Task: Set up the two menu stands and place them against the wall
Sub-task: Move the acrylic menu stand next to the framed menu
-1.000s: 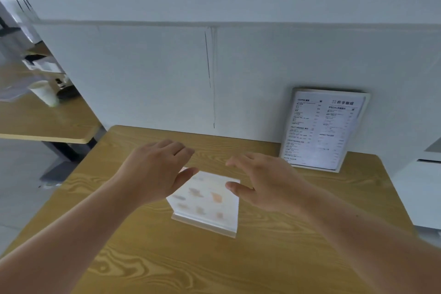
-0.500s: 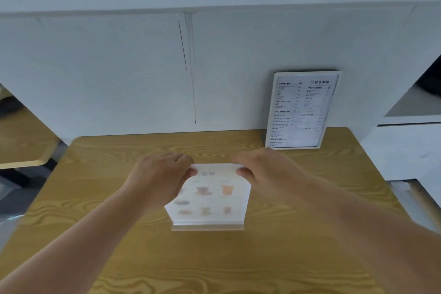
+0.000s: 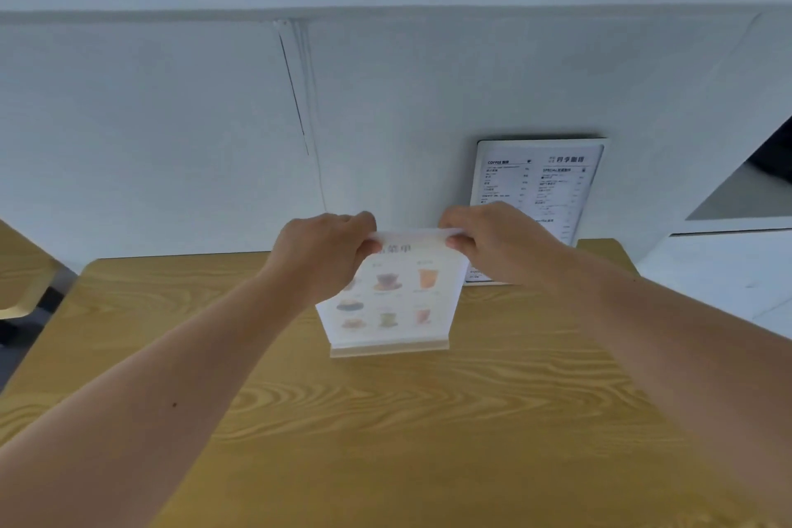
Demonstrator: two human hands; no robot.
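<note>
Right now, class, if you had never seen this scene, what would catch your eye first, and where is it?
First, the picture menu stand at the table's middle, gripped at its top corners by the left hand and right hand. Next, the text menu stand upright against the wall, far right. Below both runs the wood-grain table.

Pretty clearly a cafe: a printed coffee menu stand (image 3: 538, 193) leans on the pale wall (image 3: 171, 133), a drinks menu (image 3: 394, 296) with cup pictures, wood-grain surface (image 3: 385, 420), another table (image 3: 17, 274) alongside.
</note>
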